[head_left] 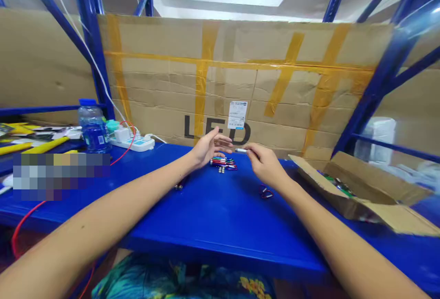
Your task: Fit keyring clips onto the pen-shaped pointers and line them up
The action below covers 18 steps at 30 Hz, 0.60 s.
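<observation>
Two hands meet mid-frame over the blue bench (220, 216): the right hand (265, 165) pinches a small silver cylinder (241, 150) in its fingertips, seemingly handling one piece just above the pile of coloured pieces (223, 162), while the left hand (207, 148) hovers open and empty beside it.

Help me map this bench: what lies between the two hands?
In the head view, a small pile of coloured little cylinders lies on the blue surface between the left hand and the right hand, which holds a silver piece.
</observation>
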Each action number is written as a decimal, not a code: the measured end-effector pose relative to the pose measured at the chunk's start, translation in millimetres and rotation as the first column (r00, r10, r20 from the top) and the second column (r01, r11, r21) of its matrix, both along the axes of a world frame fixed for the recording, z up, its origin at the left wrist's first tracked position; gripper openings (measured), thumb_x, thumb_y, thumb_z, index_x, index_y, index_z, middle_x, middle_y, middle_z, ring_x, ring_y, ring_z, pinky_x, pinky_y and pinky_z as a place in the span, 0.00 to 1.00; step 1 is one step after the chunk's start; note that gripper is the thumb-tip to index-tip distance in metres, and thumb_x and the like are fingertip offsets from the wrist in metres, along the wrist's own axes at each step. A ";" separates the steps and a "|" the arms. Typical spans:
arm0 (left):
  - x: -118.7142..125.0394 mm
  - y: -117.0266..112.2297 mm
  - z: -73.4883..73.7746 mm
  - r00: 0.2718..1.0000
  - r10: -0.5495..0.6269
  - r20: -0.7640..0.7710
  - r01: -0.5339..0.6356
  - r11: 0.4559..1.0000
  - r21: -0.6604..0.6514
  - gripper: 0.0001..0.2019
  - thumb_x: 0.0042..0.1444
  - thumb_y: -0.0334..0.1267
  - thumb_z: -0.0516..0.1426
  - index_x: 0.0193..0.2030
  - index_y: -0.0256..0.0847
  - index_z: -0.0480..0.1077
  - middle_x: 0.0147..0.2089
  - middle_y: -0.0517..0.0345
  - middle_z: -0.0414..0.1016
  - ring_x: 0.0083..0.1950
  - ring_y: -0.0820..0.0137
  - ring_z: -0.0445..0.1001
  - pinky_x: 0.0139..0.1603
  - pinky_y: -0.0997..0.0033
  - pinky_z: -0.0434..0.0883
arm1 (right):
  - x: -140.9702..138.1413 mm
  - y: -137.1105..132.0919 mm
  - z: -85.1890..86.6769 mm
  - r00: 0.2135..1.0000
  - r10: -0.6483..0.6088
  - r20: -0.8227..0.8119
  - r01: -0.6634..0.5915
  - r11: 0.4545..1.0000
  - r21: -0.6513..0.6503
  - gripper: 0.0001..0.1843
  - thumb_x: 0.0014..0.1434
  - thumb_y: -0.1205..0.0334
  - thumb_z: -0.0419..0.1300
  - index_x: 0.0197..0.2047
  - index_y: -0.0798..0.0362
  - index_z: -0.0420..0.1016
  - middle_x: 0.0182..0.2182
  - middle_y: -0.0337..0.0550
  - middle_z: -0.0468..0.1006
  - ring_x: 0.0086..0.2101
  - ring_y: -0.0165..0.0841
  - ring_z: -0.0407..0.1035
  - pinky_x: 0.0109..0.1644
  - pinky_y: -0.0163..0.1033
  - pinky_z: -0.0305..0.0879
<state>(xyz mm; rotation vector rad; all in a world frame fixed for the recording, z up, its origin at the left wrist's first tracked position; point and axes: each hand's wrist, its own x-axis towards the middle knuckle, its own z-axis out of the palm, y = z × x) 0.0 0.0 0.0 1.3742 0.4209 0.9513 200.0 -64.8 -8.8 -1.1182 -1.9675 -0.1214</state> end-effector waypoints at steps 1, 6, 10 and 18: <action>-0.4 -0.3 0.0 1.000 0.007 -0.005 -0.007 1.000 0.002 0.29 0.59 0.61 0.48 0.38 0.35 0.75 0.41 0.47 0.78 0.40 0.64 0.76 0.39 0.68 0.67 | -1.2 -0.8 -0.5 1.000 0.016 -0.011 -0.016 1.000 -0.012 0.11 0.62 0.65 0.49 0.38 0.54 0.73 0.35 0.47 0.79 0.37 0.37 0.71 0.43 0.39 0.63; -1.0 -1.1 0.1 0.999 0.026 -0.033 -0.026 0.999 0.023 0.29 0.58 0.62 0.48 0.38 0.36 0.75 0.43 0.47 0.78 0.41 0.63 0.75 0.42 0.65 0.68 | -6.1 -3.0 -2.4 0.990 0.074 -0.120 -0.085 0.992 -0.092 0.12 0.62 0.63 0.49 0.37 0.53 0.73 0.33 0.45 0.78 0.36 0.36 0.71 0.42 0.40 0.64; -0.5 -0.3 -0.3 0.997 0.048 -0.059 -0.046 0.998 0.044 0.30 0.56 0.64 0.47 0.39 0.37 0.75 0.43 0.46 0.78 0.44 0.60 0.75 0.44 0.62 0.68 | -7.3 -3.6 -2.7 0.980 0.097 -0.172 -0.120 0.984 -0.129 0.12 0.61 0.61 0.49 0.36 0.53 0.74 0.28 0.43 0.76 0.34 0.36 0.70 0.38 0.39 0.64; -1.1 -0.1 -0.4 0.995 0.055 -0.082 -0.050 0.997 0.055 0.31 0.56 0.65 0.47 0.39 0.37 0.74 0.44 0.46 0.78 0.46 0.59 0.75 0.44 0.61 0.69 | -8.9 -7.5 -0.8 0.984 0.084 -0.155 -0.109 0.981 -0.160 0.13 0.61 0.61 0.50 0.36 0.54 0.75 0.24 0.41 0.74 0.30 0.34 0.69 0.35 0.37 0.63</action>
